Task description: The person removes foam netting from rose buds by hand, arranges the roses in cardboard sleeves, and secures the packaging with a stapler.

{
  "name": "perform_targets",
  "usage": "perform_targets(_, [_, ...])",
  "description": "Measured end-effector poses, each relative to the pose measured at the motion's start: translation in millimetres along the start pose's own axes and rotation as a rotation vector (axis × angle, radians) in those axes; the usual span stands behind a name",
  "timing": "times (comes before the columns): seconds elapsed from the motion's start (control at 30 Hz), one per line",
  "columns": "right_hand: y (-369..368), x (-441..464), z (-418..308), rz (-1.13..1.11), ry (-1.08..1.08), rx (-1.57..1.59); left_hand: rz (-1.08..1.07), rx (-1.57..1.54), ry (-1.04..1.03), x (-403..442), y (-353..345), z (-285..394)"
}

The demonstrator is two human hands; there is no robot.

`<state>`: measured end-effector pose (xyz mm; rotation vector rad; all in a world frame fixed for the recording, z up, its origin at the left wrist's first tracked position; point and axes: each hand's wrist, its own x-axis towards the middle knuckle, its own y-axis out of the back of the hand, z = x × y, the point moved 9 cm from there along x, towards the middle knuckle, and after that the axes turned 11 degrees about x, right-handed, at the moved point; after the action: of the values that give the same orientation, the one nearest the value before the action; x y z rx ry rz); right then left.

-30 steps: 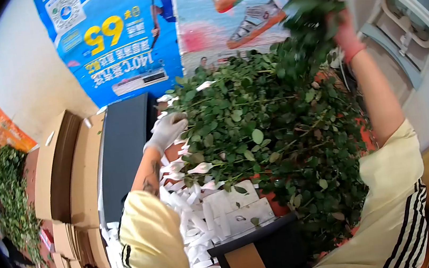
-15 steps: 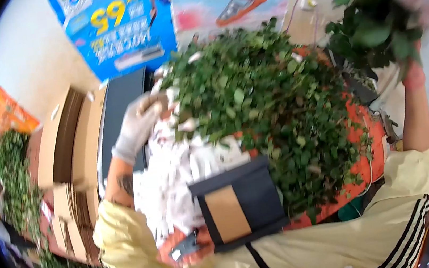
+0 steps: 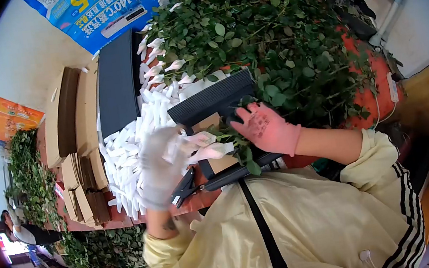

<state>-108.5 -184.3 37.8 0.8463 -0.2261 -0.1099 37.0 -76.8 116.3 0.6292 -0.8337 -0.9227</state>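
My right hand (image 3: 269,131), in a pink glove, is closed around the leafy stems of a few roses (image 3: 215,151) over a black tray-like stand. White mesh sleeves cover their pale pink buds, which point left. Beneath them is the black stand (image 3: 213,99) with a ribbed top and a brown cardboard panel (image 3: 208,122). Just left of the buds is my left hand (image 3: 162,167) in a white glove, its fingers smeared by motion. Under and beyond it lies a heap of white mesh sleeves (image 3: 128,168). A black stapler-like tool (image 3: 184,187) lies below the stand.
A large pile of leafy rose stems (image 3: 267,36) covers the red table (image 3: 374,79). Cardboard sheets (image 3: 64,115) and a dark panel (image 3: 118,84) stand at left. More greenery (image 3: 29,173) lies beyond, with another person (image 3: 23,230) at the far left.
My right hand has come down from the upper right to the black stand. My left hand has moved from the pile's left edge down toward me, beside the buds. The view has tilted downward.
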Motion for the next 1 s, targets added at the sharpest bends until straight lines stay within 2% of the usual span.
perform_targets(0.03, [-9.3, -2.6, -3.5, -0.251, 0.001, 0.775, -0.051, 0.062, -0.079, -12.2, -19.9, 17.8])
perform_targets(0.07, [-4.5, -20.1, 2.2, -0.013, 0.017, 0.692, -0.077, 0.129, -0.109, -20.4, -36.9, 27.0])
perform_targets(0.1, [2.4, -26.2, 12.6, -0.009, 0.034, 0.693, -0.104, 0.194, -0.135, -27.3, -49.8, 29.5])
perform_targets(0.17, [21.4, -37.0, 32.5, -0.136, 0.094, 0.846, -0.107, 0.19, -0.095, -38.6, -61.8, 15.0])
perform_targets(0.2, [30.6, -47.4, 41.9, -0.051, 0.063, 0.788, -0.115, 0.185, -0.077, -41.2, -64.9, 10.6])
perform_targets(0.3, [43.5, -42.6, 49.8, 0.012, 0.095, 0.706, -0.079, 0.184, -0.092, -41.4, -61.9, 11.1])
perform_targets(0.33, [42.0, -28.8, 43.3, -0.235, 0.153, 0.865, -0.077, 0.182, -0.09, -40.0, -60.7, 10.2])
perform_targets(0.43, [33.0, -29.2, 31.4, -0.19, 0.134, 0.864, -0.059, 0.127, -0.039, -29.9, -52.4, 4.5])
perform_targets(0.5, [23.0, -28.8, 23.0, -0.137, 0.127, 0.855, -0.075, 0.349, -0.214, -21.7, -52.2, 16.5])
perform_targets(0.57, [21.6, -20.5, 20.3, -0.077, 0.138, 0.843, -0.121, 0.302, -0.229, -19.6, -61.5, 5.9])
perform_targets(0.6, [20.1, -13.3, 25.7, -0.385, 0.139, 0.868, -0.234, 0.203, -0.126, -20.5, -71.8, -7.6])
perform_targets(0.63, [19.1, -14.2, 27.1, -0.385, 0.15, 0.866, -0.345, 0.103, -0.024, -21.4, -79.9, -16.5])
perform_targets(0.7, [38.0, -18.9, 49.9, -0.022, 0.12, 0.852, -0.4, 0.161, 0.0, -22.3, -82.6, -17.4])
perform_targets(0.73, [29.2, -22.9, 47.7, 0.009, 0.141, 0.937, -0.391, -0.081, 0.07, -24.8, -86.7, -20.7])
perform_targets(0.77, [22.9, -22.2, 44.2, 0.006, 0.142, 0.937, -0.374, -0.321, 0.141, -26.9, -91.8, -25.4])
perform_targets(0.83, [7.2, -19.4, 24.9, -0.127, 0.224, 0.813, -0.338, -0.323, 0.122, -29.5, -108.8, -39.1])
perform_targets(0.87, [-21.5, -22.8, 13.1, -0.153, 0.172, 0.77, -0.306, -0.325, 0.102, -31.3, -113.3, -44.0])
perform_targets(0.9, [-14.4, -18.7, 16.5, -0.153, 0.171, 0.772, -0.307, -0.324, 0.102, -30.9, -109.1, -37.7])
perform_targets(0.97, [-7.4, -7.8, 25.6, -0.37, 0.186, 0.773, -0.422, -0.448, 0.357, -38.3, -109.6, -37.3])
perform_targets(1.0, [2.3, -2.1, 37.4, -0.245, 0.191, 0.815, -0.378, -0.304, 0.31, -38.4, -106.3, -41.3])
